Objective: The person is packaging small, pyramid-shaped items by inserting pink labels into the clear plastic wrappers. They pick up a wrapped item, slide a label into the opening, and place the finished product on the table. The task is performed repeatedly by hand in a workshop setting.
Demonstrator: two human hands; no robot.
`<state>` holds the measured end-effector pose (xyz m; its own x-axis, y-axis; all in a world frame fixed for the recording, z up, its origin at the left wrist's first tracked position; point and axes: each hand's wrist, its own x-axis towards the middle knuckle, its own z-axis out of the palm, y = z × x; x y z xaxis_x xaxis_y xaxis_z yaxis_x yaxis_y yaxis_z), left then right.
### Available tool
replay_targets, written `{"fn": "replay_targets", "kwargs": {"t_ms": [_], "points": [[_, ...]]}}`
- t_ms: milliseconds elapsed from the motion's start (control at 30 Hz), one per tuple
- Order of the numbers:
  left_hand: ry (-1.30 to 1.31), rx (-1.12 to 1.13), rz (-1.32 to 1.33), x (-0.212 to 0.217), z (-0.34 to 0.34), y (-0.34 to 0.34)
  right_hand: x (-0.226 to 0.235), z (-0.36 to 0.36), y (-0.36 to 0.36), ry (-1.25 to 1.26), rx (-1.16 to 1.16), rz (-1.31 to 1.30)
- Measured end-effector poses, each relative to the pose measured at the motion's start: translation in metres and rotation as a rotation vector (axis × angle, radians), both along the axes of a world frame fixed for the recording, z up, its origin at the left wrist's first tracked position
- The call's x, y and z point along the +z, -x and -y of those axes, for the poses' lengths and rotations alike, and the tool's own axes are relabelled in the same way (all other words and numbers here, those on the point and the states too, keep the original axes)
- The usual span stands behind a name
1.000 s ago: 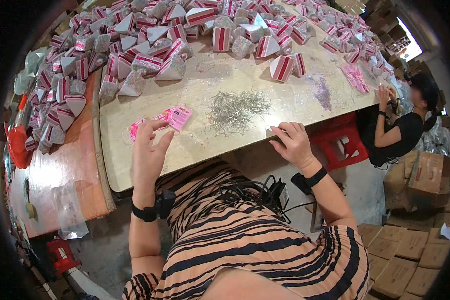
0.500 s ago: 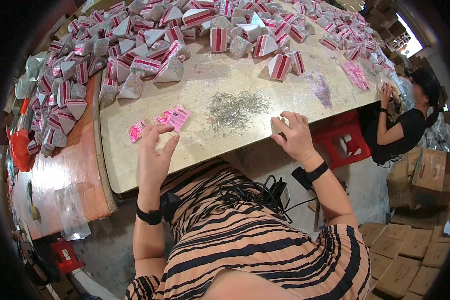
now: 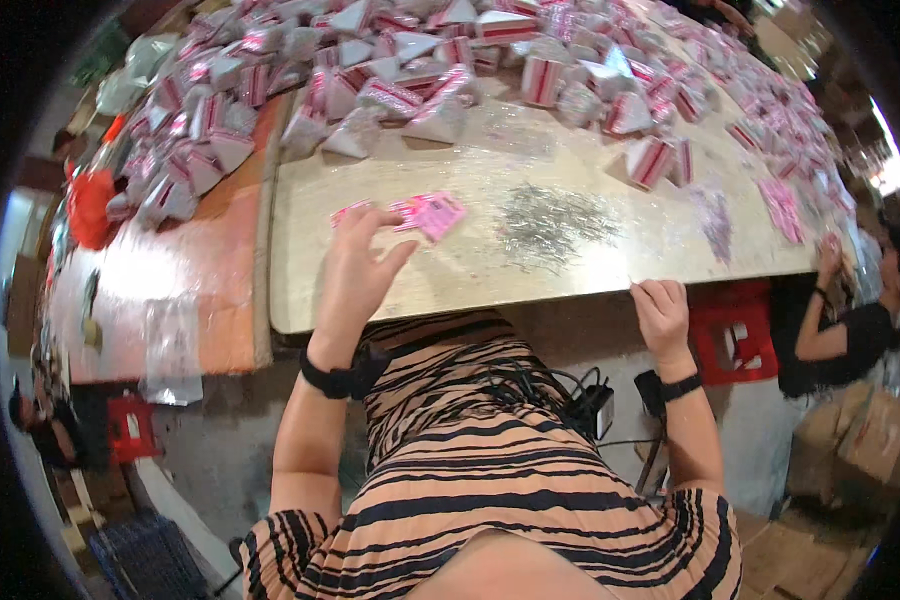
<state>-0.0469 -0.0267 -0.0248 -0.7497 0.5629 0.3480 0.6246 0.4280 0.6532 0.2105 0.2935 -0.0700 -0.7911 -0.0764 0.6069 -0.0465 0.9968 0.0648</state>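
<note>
The left hand [image 3: 358,272], parted and empty, partly hides pink cards [image 3: 438,215]; right hand [image 3: 662,312] pinched, its hold unclear.

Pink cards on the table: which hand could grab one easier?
Probably the left hand: it's spread close beside the pink cards. The right hand is pinched at the edge of the table, past the silvery pile.

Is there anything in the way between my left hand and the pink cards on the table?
Nothing visible stands in the way. Your left hand is right beside the pink cards, thumb and index finger spread toward them. The heap of thin silvery pieces lies to the cards' right, outside that gap.
</note>
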Motion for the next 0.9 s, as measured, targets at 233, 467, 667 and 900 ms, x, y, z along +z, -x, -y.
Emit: {"fn": "replay_targets", "kwargs": {"t_ms": [233,467,667,900], "points": [[0.139,-0.034,-0.075,0.007,-0.017,-0.005,0.003,-0.005,0.002,0.013,0.054,0.002],[0.261,0.070,-0.207,0.009,-0.024,0.002,0.067,0.018,0.054,0.434,0.041,-0.148],[0.202,0.040,-0.108,0.000,-0.010,0.005,0.074,0.075,0.149,0.902,0.283,0.247],[0.205,0.055,-0.097,0.000,-0.007,0.003,0.027,0.101,0.220,1.240,0.227,0.502]]}}
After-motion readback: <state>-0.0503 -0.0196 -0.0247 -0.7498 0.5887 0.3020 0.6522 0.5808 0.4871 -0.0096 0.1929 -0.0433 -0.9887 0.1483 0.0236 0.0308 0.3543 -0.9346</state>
